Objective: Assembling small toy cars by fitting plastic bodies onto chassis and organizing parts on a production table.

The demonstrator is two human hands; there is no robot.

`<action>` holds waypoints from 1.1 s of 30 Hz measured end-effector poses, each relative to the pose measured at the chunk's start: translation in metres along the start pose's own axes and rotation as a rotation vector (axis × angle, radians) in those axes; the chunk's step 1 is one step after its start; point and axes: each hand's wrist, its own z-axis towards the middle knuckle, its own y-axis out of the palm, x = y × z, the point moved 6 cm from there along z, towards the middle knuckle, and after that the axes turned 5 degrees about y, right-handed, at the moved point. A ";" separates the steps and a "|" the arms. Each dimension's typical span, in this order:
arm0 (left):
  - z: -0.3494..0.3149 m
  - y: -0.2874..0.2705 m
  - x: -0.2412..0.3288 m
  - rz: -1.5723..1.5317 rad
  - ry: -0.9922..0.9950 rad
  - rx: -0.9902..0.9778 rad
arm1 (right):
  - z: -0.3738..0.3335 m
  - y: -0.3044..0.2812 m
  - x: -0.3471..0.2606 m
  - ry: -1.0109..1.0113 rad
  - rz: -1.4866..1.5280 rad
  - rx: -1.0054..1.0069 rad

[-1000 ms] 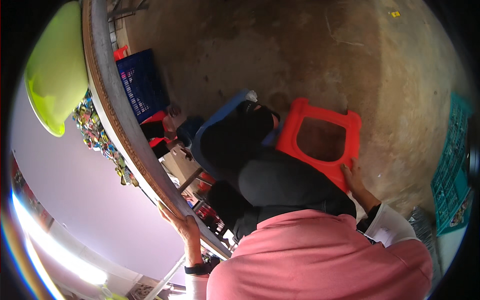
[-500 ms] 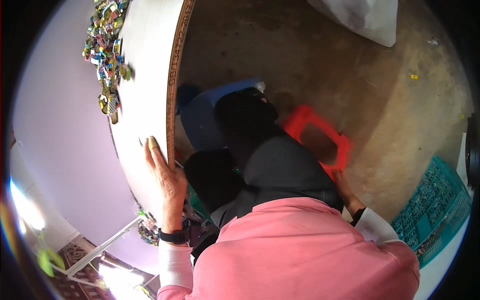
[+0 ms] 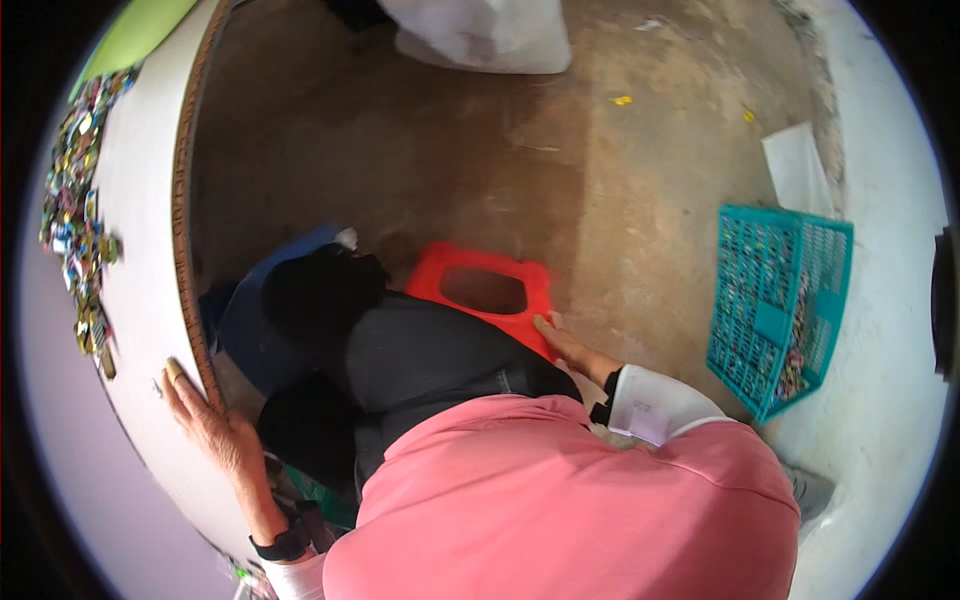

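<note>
Pink top (image 3: 560, 500), white sleeves (image 3: 665, 402); black band (image 3: 284, 543) on left wrist, dark cuff (image 3: 604, 398) at right; black trousers (image 3: 440, 345).

You were in what looked like a workshop — long white worktable (image 3: 145, 190) strewn with small multicoloured pieces (image 3: 75, 220), teal crate (image 3: 771, 322) that held more, white sack (image 3: 490, 38), stained floor (image 3: 400, 140).

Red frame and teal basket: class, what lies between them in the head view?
The head view shows brown floor between the red frame and the teal basket; the right hand is at the frame's lower right edge.
</note>
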 end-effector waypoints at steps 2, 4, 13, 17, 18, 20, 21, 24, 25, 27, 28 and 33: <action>0.003 0.002 0.006 -0.040 0.044 0.019 | 0.009 -0.010 0.016 -0.069 0.040 0.120; 0.006 0.004 0.008 -0.089 0.096 0.053 | 0.006 -0.014 0.017 -0.152 0.077 0.025; -0.004 0.032 -0.021 0.047 0.008 0.008 | -0.068 -0.001 0.006 -0.075 0.029 -0.168; -0.006 0.039 -0.020 0.118 -0.012 -0.050 | -0.033 -0.001 0.032 -0.168 0.048 -0.165; -0.006 0.039 -0.021 0.141 -0.024 -0.060 | -0.043 0.000 0.022 -0.177 0.054 -0.161; -0.007 0.027 -0.012 0.121 -0.039 -0.060 | -0.073 0.001 0.002 -0.111 -0.109 -0.117; -0.006 0.022 -0.009 0.106 -0.056 -0.065 | -0.055 -0.002 0.010 -0.112 -0.108 -0.121; 0.003 0.037 -0.021 -0.046 -0.035 -0.002 | -0.003 0.000 0.013 -0.466 0.113 -0.408; 0.004 0.014 -0.005 -0.321 0.173 0.063 | -0.017 0.012 -0.002 -0.463 0.018 -0.509; -0.006 0.021 -0.015 -0.299 0.145 0.084 | -0.049 0.013 -0.034 -0.122 0.119 -0.307; -0.016 -0.003 -0.018 -0.372 0.116 0.047 | -0.041 0.010 -0.036 -0.122 0.084 -0.338; -0.084 -0.016 -0.071 -0.270 -0.128 -0.209 | -0.002 -0.009 -0.165 -0.667 -0.796 -0.013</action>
